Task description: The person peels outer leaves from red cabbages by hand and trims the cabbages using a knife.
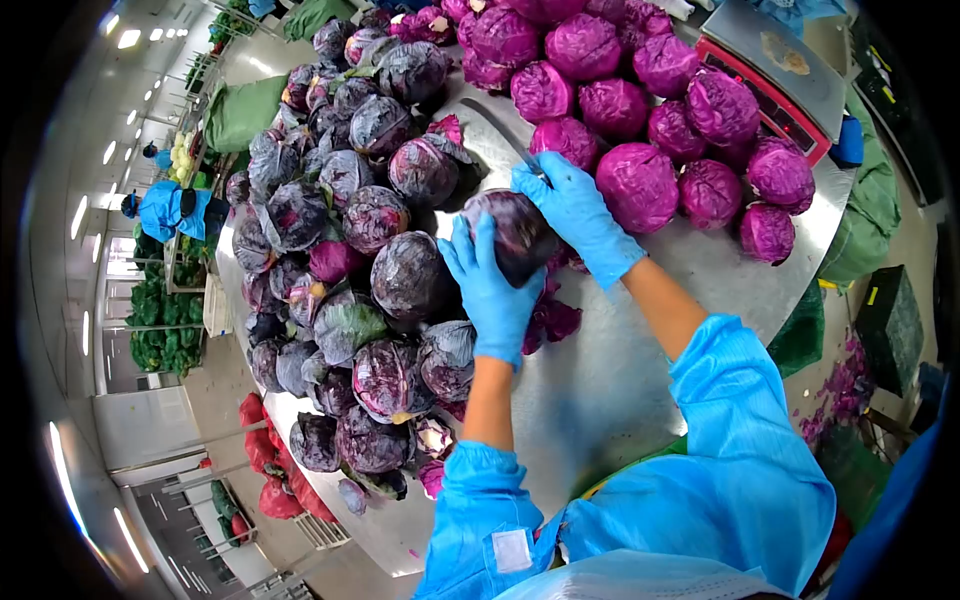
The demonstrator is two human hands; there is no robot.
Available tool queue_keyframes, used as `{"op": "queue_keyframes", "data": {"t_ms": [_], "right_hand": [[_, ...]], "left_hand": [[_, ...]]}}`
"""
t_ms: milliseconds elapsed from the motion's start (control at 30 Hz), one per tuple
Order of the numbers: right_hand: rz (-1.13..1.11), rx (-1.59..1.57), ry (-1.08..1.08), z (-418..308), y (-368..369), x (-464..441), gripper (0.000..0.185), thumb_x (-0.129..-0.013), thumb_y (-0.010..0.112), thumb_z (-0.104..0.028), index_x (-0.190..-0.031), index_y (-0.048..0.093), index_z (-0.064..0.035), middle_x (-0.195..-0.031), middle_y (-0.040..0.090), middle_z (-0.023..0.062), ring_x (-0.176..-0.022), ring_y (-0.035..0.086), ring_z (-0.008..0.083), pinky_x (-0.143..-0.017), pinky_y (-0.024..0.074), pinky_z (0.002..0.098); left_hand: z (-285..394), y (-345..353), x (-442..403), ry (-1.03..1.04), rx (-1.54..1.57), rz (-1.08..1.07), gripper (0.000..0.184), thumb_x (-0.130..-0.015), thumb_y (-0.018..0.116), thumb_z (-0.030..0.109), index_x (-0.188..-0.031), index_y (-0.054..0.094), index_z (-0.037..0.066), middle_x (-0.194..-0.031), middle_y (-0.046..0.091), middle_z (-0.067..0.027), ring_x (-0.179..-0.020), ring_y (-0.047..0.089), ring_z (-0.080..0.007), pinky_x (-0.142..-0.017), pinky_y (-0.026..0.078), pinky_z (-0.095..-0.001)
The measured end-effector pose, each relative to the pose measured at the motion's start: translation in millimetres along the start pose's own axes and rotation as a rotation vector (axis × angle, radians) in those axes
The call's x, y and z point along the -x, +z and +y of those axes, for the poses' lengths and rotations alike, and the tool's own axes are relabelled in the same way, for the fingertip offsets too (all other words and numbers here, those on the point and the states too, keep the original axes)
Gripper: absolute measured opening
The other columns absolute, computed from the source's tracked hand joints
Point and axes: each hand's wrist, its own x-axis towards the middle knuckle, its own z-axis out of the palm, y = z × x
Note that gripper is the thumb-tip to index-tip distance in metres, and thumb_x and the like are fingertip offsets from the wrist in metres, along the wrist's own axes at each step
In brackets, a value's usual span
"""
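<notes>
My left hand (490, 285), in a blue glove, is wrapped around the lower side of a dark purple cabbage (515, 235) above the metal table. In my right hand (578, 212), also gloved, is a knife; its curved blade (505, 130) points up and left, away from the cabbage. Untrimmed dull red cabbages (410, 275) are heaped to the left of my hands. Bright, peeled red cabbages (638, 187) lie to the right and beyond my right hand. Loose purple leaves (552, 318) rest on the table below the held cabbage.
A red scale (765, 105) with a metal platform stands at the far right of the steel table (620, 370). Black crates (888, 330) and scattered leaves are on the floor at right. Red sacks (262, 440) lie beyond the left edge. A person in blue (172, 210) stands farther off.
</notes>
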Motion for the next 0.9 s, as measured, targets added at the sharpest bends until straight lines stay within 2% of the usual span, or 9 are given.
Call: {"op": "queue_keyframes", "data": {"t_ms": [133, 233, 300, 367, 433, 533, 767, 833, 900], "right_hand": [[-0.115, 0.254, -0.025, 7.0, 18.1, 0.8, 0.038, -0.096, 0.058, -0.041, -0.106, 0.061, -0.0048, -0.096, 0.065, 0.0183, -0.09, 0.063, 0.0406, -0.077, 0.0511, 0.0458], [0.246, -0.118, -0.207, 7.2, 34.4, 25.1, 0.019, -0.093, 0.065, -0.022, -0.104, 0.063, -0.0063, -0.098, 0.066, 0.013, -0.087, 0.066, 0.0298, -0.072, 0.0529, 0.0404], [0.243, -0.231, -0.201, -12.5, 18.2, 52.2, 0.019, -0.094, 0.066, -0.016, -0.109, 0.063, -0.0045, -0.093, 0.066, 0.0092, -0.081, 0.064, 0.0196, -0.073, 0.0524, 0.0317], [0.056, -0.465, -0.053, 0.9, 19.7, 88.5, 0.017, -0.098, 0.063, -0.02, -0.099, 0.062, -0.0028, -0.085, 0.063, 0.0056, -0.077, 0.058, 0.0115, -0.071, 0.0483, 0.0277], [-0.003, -0.662, 0.039, 2.2, 34.3, 120.8, 0.019, -0.098, 0.063, -0.022, -0.097, 0.061, -0.0032, -0.083, 0.063, 0.0063, -0.075, 0.057, 0.012, -0.068, 0.0483, 0.0298], [-0.195, -0.376, 0.225, 19.4, 55.0, 134.7, 0.025, -0.098, 0.062, -0.027, -0.104, 0.063, -0.0027, -0.086, 0.066, 0.0088, -0.075, 0.061, 0.0152, -0.069, 0.0503, 0.0318], [-0.227, -0.303, 0.047, 18.1, 136.3, 90.3, 0.035, -0.097, 0.059, -0.034, -0.109, 0.058, -0.0016, -0.09, 0.063, 0.0252, -0.083, 0.063, 0.0435, -0.069, 0.0502, 0.0465], [-0.114, -0.382, -0.043, 11.1, 153.4, 84.7, 0.04, -0.096, 0.06, -0.034, -0.112, 0.057, 0.0024, -0.092, 0.063, 0.0267, -0.085, 0.063, 0.0435, -0.071, 0.0507, 0.0456], [-0.193, -0.337, 0.022, -3.8, 149.9, 84.0, 0.054, -0.096, 0.061, -0.036, -0.128, 0.052, 0.0065, -0.106, 0.065, 0.0269, -0.094, 0.066, 0.0395, -0.079, 0.0526, 0.0429]], "left_hand": [[-5.6, -0.5, 8.3, 0.038, 0.087, -0.015, 0.103, -0.06, 0.088, 0.013, -0.149, 0.036, 0.015, -0.159, 0.022, -0.0215, -0.146, 0.017, -0.045, -0.119, 0.018, -0.0531], [-13.6, -24.9, -21.3, 0.055, 0.259, -0.051, 0.087, -0.071, 0.084, 0.012, -0.147, 0.041, 0.006, -0.152, 0.037, -0.0232, -0.142, 0.035, -0.0343, -0.116, 0.029, -0.0418], [-48.5, -45.9, -39.1, 0.116, 0.183, 0.117, 0.071, -0.076, 0.081, 0.018, -0.137, 0.05, 0.0, -0.14, 0.049, -0.0243, -0.131, 0.048, -0.0378, -0.11, 0.038, -0.042], [-85.5, -65.1, -57.1, -0.138, 0.23, 0.201, 0.064, -0.078, 0.081, 0.029, -0.128, 0.058, -0.003, -0.13, 0.058, -0.0235, -0.121, 0.056, -0.0371, -0.104, 0.043, -0.0412], [-109.2, -73.3, -67.6, -0.343, -0.178, 0.065, 0.069, -0.078, 0.08, 0.041, -0.127, 0.059, -0.002, -0.125, 0.061, -0.0222, -0.113, 0.061, -0.0362, -0.1, 0.047, -0.0408], [-143.7, -57.3, -52.3, -0.561, -0.006, -0.026, 0.078, -0.076, 0.078, 0.05, -0.129, 0.057, -0.003, -0.126, 0.06, -0.021, -0.112, 0.06, -0.0351, -0.099, 0.046, -0.0395], [-122.3, -66.2, 4.8, -0.553, 0.547, 0.131, 0.067, -0.083, 0.079, 0.023, -0.137, 0.047, 0.001, -0.135, 0.05, -0.0128, -0.121, 0.051, -0.0229, -0.106, 0.04, -0.036], [-119.4, -70.2, 9.3, -0.846, 0.832, 0.214, 0.071, -0.083, 0.079, 0.024, -0.141, 0.043, 0.001, -0.137, 0.048, -0.0131, -0.122, 0.05, -0.0228, -0.107, 0.039, -0.0362], [-116.5, -78.4, 16.8, -0.778, 0.857, 0.279, 0.073, -0.086, 0.077, 0.022, -0.144, 0.039, 0.002, -0.141, 0.044, -0.0143, -0.128, 0.045, -0.0228, -0.11, 0.036, -0.0361]]}}
